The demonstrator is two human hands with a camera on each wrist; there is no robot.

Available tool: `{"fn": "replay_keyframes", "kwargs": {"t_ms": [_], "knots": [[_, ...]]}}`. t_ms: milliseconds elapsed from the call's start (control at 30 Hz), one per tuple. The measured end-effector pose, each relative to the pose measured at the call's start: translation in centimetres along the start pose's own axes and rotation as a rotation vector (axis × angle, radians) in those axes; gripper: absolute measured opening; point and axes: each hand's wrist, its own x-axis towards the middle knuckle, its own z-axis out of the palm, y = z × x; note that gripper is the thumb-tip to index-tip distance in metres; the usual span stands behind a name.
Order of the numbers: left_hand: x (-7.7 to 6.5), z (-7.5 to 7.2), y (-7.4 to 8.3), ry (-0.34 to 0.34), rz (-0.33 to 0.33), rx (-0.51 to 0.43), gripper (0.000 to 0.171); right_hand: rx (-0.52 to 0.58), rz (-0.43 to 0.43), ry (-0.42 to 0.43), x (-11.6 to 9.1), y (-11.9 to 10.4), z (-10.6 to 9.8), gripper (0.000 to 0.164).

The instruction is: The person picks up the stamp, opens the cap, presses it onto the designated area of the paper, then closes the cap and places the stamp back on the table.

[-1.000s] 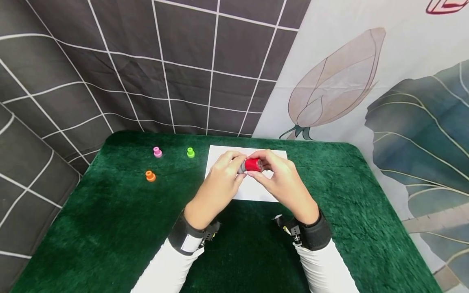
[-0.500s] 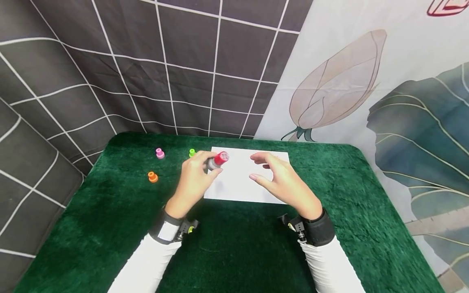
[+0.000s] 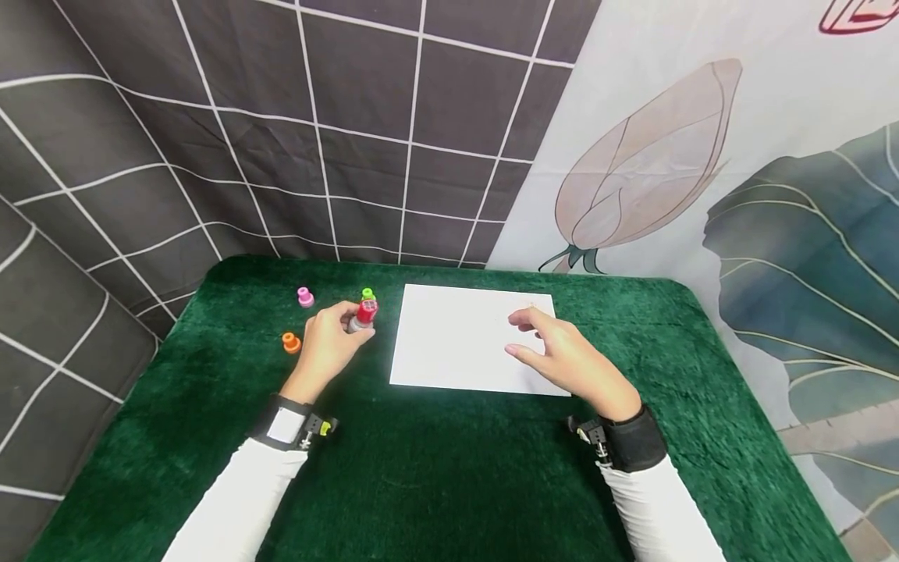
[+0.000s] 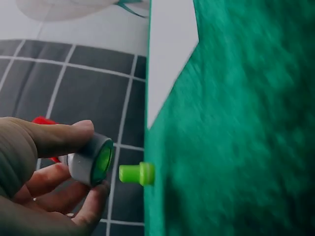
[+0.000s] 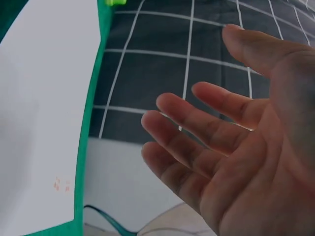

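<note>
My left hand (image 3: 326, 341) pinches a stamp (image 3: 366, 312) between thumb and fingers, above the green cloth at the left of the paper. The stamp has a red end, pointing up in the head view, and a grey round base. In the left wrist view the base's green round face (image 4: 103, 162) points towards a small lime-green flanged peg (image 4: 136, 174), with a gap between them. My right hand (image 3: 569, 359) hovers over the right part of a white paper sheet (image 3: 463, 339), fingers loosely bent and holding nothing. Faint orange-red marks (image 5: 61, 185) show on the sheet.
A pink flanged peg (image 3: 305, 297) and an orange one (image 3: 291, 343) stand on the green cloth (image 3: 449, 468) to the left of my left hand. Behind the table hang a dark gridded curtain (image 3: 365, 172) and a printed white one (image 3: 520, 226).
Both hands were on the stamp over the paper. My right hand has let go and drawn slightly right; my left has carried the stamp left, off the paper, towards the lime-green peg.
</note>
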Motion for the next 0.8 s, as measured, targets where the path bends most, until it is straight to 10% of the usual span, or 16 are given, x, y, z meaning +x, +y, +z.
{"fn": "replay_keyframes", "kwargs": {"t_ms": [800], "knots": [[0.3,-0.5,-2.3,-0.136,-0.065,0.128,0.048,-0.202,0.107,0.018,-0.6,2.9,0.0,0.049]]}}
